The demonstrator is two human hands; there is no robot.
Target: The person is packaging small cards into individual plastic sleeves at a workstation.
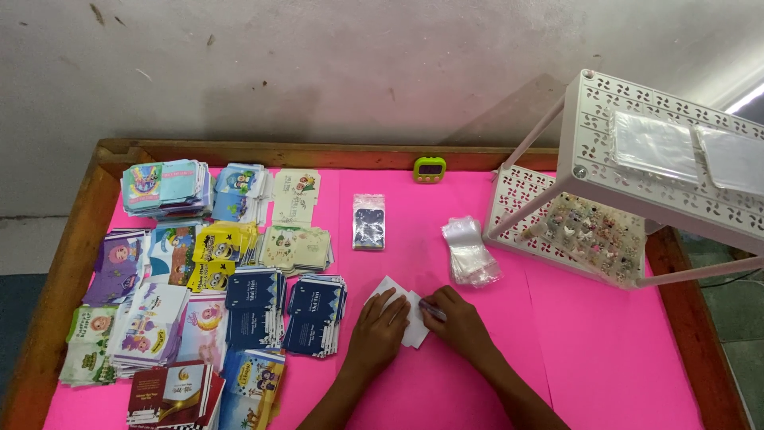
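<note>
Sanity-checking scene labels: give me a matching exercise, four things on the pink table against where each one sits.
Things:
1. green timer
2. stack of clear bags
3. white paper
4. small beads

Places:
A. on the lower shelf of the white rack
B. under the left hand and right hand
C. at the far edge of the table, by the wooden rim
D. just left of the rack, ahead of the right hand

Pairs: 1-C, 2-D, 3-B, 4-A
</note>
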